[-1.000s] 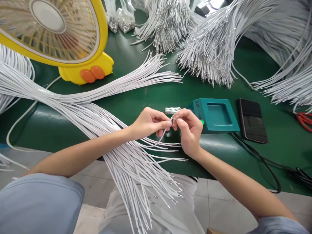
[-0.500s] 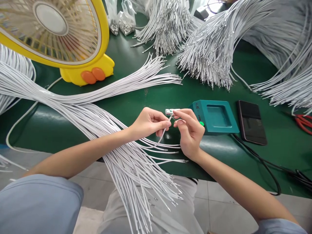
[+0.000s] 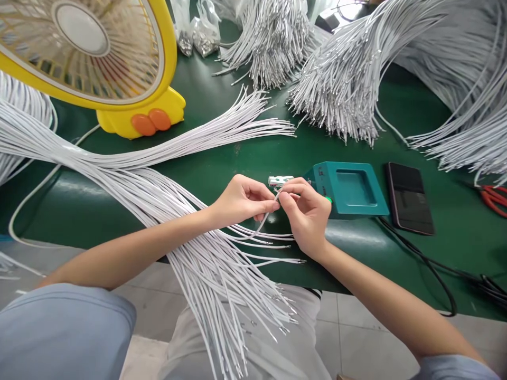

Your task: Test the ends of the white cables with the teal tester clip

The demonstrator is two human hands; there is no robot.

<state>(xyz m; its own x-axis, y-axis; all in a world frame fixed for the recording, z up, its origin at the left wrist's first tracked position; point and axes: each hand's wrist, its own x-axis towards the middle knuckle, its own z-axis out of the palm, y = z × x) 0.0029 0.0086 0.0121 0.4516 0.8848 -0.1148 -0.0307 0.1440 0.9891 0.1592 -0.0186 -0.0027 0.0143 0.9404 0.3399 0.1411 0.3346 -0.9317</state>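
Note:
My left hand (image 3: 242,200) pinches a thin white wire (image 3: 264,218) near its stripped end, over the green table's front edge (image 3: 119,211). My right hand (image 3: 307,214) is closed just to the right, its fingertips pinched at the same wire's tip; what else they hold is too small to tell. Directly behind the fingers sits a small metal clip fixture (image 3: 280,181) attached to a teal box (image 3: 350,188). A large bundle of white wires (image 3: 190,248) fans from the left across the table and hangs over my lap.
A yellow duck-shaped fan (image 3: 99,58) stands at the back left. Heaps of white wires (image 3: 340,79) fill the back and right. A black phone (image 3: 409,196) lies right of the teal box, red scissors (image 3: 493,198) at the far right, a black cable (image 3: 435,274) near the edge.
My right hand's fingers have closed in toward the left hand and the wire tip again, after lifting slightly toward the clip half a second ago. The left hand has barely moved.

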